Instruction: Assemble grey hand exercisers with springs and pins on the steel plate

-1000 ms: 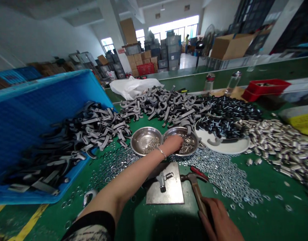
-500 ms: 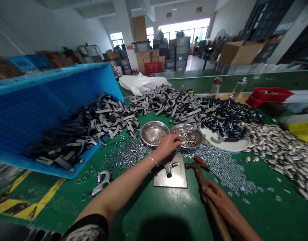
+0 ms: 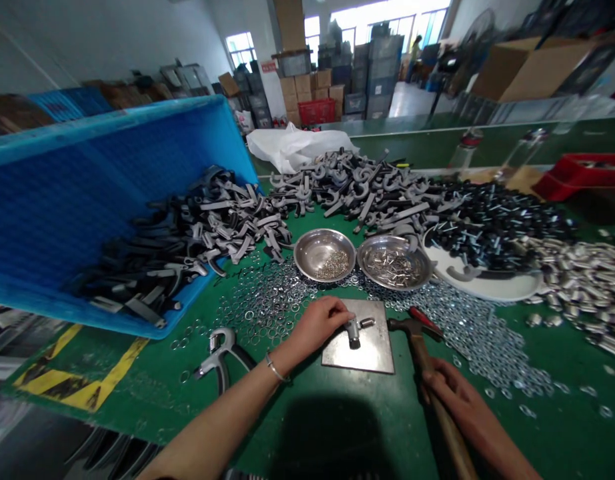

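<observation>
The right hand (image 3: 460, 393) is closed firmly around the wooden handle of a hammer (image 3: 416, 337), with the head standing clear of the hand and just beside the right edge of a square steel plate (image 3: 372, 347). The left hand (image 3: 317, 325) is loosely curled on the plate, its fingertips (image 3: 345, 313) reaching a small grey metal fitting (image 3: 354, 331) with a short coiled stub. Whether those fingers have actual hold of the fitting cannot be determined. The fitting stands on the plate, near its upper middle.

Loose metal rings (image 3: 267, 307) lie scattered across the green work surface (image 3: 307, 427) on both sides of the plate. Two steel bowls sit beyond the plate: the left bowl (image 3: 325, 255) holds a small quantity of fine parts, and the right bowl (image 3: 393, 262) holds short metal pieces. A grey hand-grip tool (image 3: 222, 357) lies left of the left forearm. A tilted blue crate (image 3: 112, 133) holds grey and black handles (image 3: 187, 247), and more grey handles (image 3: 352, 187) are heaped further back. Black-headed bolts (image 3: 487, 230) are piled on a white plate (image 3: 492, 288), with silver sleeves (image 3: 582, 280) to the right.
</observation>
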The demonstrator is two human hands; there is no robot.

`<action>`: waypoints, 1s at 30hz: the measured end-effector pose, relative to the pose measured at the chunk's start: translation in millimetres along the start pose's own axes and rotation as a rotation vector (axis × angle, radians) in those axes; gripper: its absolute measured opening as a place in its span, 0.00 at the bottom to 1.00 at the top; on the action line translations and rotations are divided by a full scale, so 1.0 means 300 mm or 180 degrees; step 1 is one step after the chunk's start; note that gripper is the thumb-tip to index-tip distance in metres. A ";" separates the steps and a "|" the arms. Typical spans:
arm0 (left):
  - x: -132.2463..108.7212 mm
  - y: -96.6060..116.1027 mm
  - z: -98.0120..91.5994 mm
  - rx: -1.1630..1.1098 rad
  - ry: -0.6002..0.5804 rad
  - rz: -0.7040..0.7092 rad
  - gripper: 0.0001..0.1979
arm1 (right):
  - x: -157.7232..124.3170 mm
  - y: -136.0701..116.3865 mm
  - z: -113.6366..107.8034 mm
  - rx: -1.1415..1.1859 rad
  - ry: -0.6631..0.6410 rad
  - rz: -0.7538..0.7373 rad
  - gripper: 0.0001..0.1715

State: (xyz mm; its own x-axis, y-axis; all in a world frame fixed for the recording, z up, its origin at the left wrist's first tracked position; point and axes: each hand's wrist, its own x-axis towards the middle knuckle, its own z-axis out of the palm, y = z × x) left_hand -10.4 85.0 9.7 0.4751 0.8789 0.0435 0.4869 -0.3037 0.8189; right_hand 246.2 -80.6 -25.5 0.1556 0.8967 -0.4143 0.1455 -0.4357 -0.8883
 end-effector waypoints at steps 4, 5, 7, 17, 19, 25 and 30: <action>0.043 -0.014 0.057 0.0793 0.0042 0.0054 0.11 | 0.000 0.005 0.002 -0.0128 0.0007 -0.0058 0.27; 0.049 -0.017 0.067 0.0918 0.0055 0.0029 0.11 | 0.001 0.007 0.003 -0.0161 0.0031 -0.0056 0.28; 0.054 -0.020 0.080 0.1065 0.0046 0.0013 0.11 | 0.002 0.011 0.004 -0.0193 0.0084 -0.0045 0.28; 0.035 -0.017 0.106 0.1848 0.0040 0.0488 0.14 | -0.019 -0.048 -0.022 0.0068 -0.0301 0.0598 0.29; 0.038 -0.011 0.102 0.2236 -0.0169 0.0921 0.16 | -0.025 -0.065 -0.039 0.0036 -0.0373 0.0613 0.29; -0.009 0.009 0.077 0.2091 -0.0260 0.0922 0.34 | -0.038 -0.154 -0.062 -0.0942 -0.0417 -0.0161 0.25; -0.087 -0.014 0.088 0.1341 -0.0238 0.0471 0.56 | -0.032 -0.276 -0.008 -0.1723 -0.0145 -0.0866 0.25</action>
State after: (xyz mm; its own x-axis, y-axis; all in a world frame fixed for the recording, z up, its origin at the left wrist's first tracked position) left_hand -5.6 53.7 -10.0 0.6060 0.7905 0.0885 0.6583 -0.5609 0.5021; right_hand 234.9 -53.2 52.5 0.0028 0.9787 -0.2053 0.6523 -0.1574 -0.7415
